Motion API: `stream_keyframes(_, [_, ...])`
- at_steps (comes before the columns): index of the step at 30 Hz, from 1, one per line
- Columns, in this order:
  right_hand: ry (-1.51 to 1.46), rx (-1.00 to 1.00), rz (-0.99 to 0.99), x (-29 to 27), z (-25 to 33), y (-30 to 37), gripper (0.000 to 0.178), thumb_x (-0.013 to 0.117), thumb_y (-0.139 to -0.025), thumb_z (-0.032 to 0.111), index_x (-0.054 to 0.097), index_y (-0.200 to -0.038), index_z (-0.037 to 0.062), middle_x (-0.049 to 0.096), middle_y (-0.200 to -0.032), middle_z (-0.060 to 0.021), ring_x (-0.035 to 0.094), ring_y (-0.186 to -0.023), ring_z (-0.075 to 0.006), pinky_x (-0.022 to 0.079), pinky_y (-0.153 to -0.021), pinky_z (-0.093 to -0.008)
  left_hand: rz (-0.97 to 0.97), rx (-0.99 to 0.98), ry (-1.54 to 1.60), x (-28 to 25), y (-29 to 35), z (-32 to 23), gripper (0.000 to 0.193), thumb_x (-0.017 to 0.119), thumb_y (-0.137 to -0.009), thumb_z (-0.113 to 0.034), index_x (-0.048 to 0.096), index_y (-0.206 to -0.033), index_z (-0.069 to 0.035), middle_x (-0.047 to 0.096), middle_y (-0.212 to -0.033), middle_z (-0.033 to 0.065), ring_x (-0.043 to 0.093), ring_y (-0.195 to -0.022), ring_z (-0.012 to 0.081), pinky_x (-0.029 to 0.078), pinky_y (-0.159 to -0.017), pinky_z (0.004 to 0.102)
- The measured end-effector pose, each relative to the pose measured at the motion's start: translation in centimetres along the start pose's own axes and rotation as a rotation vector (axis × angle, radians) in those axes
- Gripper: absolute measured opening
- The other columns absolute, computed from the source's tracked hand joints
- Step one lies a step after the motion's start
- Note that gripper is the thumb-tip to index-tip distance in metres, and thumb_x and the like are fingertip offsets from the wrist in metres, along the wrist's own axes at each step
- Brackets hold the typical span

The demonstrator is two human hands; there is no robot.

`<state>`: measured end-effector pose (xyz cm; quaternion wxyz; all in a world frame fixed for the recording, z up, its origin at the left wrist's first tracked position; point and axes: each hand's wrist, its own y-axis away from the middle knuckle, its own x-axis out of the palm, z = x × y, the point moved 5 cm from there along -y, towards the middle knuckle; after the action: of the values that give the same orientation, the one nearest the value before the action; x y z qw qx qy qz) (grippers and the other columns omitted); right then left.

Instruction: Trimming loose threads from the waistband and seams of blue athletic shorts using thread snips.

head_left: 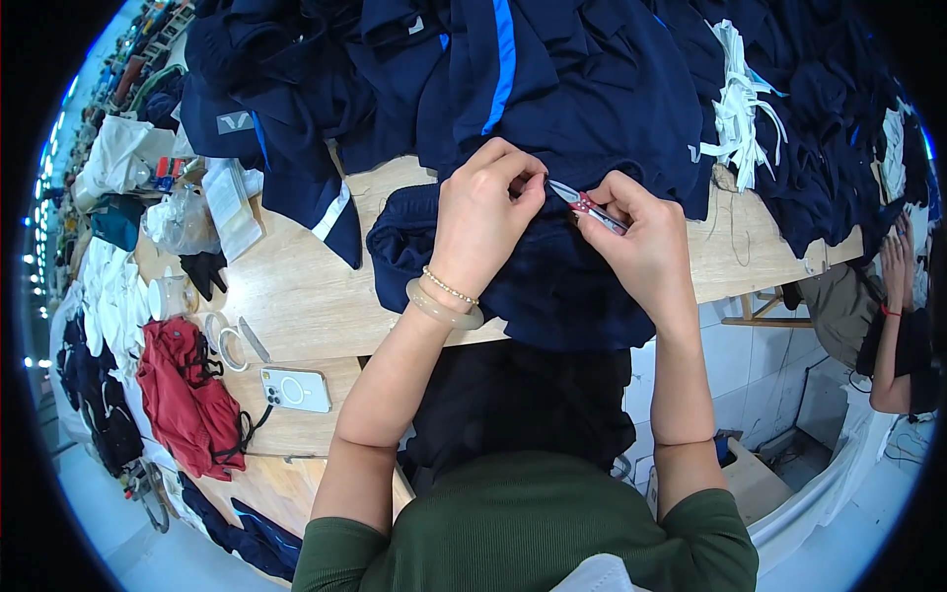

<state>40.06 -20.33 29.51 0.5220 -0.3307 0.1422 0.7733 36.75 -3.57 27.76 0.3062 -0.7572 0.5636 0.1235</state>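
Note:
My right hand (636, 229) holds a pair of thread snips (588, 206) with reddish-pink and white handles, their blades pointing left. The blade tips reach the fingertips of my left hand (491, 200), which are pinched together. A small dark bit shows at that pinch, too small to name. Below both hands lies a dark navy garment (562, 286) with a gathered edge at its left, hanging over the table's near edge. Beyond it spreads another navy garment (602, 89) with a bright blue stripe.
More navy garments (286, 89) are heaped along the wooden table (286, 296). A bundle of white strips (735, 109) lies at the right. To the left are a phone (296, 390), a red cloth bag (182, 395), a tape roll (232, 347) and plastic bags (182, 222). Another person's arm (888, 335) shows at far right.

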Motion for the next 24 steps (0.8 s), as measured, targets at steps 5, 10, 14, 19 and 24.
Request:
stream_keyframes(5, [-0.067,0.025,0.008,0.3,0.1,-0.1,0.018,0.071,-0.078,0.012,0.057,-0.078,0.0007,0.054,-0.056,-0.0111,0.048,-0.046,-0.0222,0.035,-0.048,-0.0321,0.006,-0.028,0.032,-0.2,0.0,0.1,0.007,0.069,-0.083,0.0,0.07,-0.088,0.003,0.065,-0.083,0.0059,0.065,-0.068,0.0137,0.051,-0.061,0.0233])
stream_keyframes(10, [-0.025,-0.001,-0.002,0.3,0.5,-0.2,0.017,0.07,-0.079,0.013,0.057,-0.078,0.0014,0.056,-0.057,-0.0116,0.053,-0.048,-0.0259,0.038,-0.049,-0.0329,0.014,-0.023,0.041,-0.2,-0.2,0.0,0.007,0.069,-0.083,0.001,0.07,-0.089,0.004,0.065,-0.084,0.0058,0.065,-0.068,0.0125,0.05,-0.061,0.0226])
stream_keyframes(14, [0.001,-0.022,-0.002,0.4,0.7,-0.3,0.017,0.07,-0.08,0.012,0.057,-0.078,0.0019,0.058,-0.058,-0.012,0.058,-0.052,-0.0283,0.04,-0.049,-0.0342,0.024,-0.033,0.04,-0.2,-0.1,0.0,0.007,0.069,-0.083,0.0,0.069,-0.089,0.004,0.065,-0.085,0.0056,0.065,-0.069,0.0127,0.05,-0.061,0.0227])
stream_keyframes(19, [-0.013,-0.031,-0.011,0.5,0.5,-0.2,0.016,0.07,-0.08,0.012,0.058,-0.078,0.002,0.057,-0.057,-0.0115,0.057,-0.051,-0.0274,0.039,-0.049,-0.0341,0.021,-0.027,0.049,-0.3,-0.2,-0.1,0.007,0.068,-0.083,0.0,0.069,-0.089,0.004,0.065,-0.085,0.0055,0.065,-0.069,0.0126,0.05,-0.06,0.0227])
stream_keyframes(24, [-0.033,0.066,-0.031,-0.5,-0.3,0.0,0.016,0.07,-0.079,0.01,0.058,-0.078,0.001,0.048,-0.053,-0.0083,0.044,-0.045,-0.0193,0.033,-0.048,-0.0313,-0.043,-0.067,0.075,-1.4,0.1,0.0,0.007,0.069,-0.083,-0.003,0.069,-0.089,0.001,0.065,-0.088,0.0082,0.067,-0.073,0.0227,0.053,-0.065,0.03])
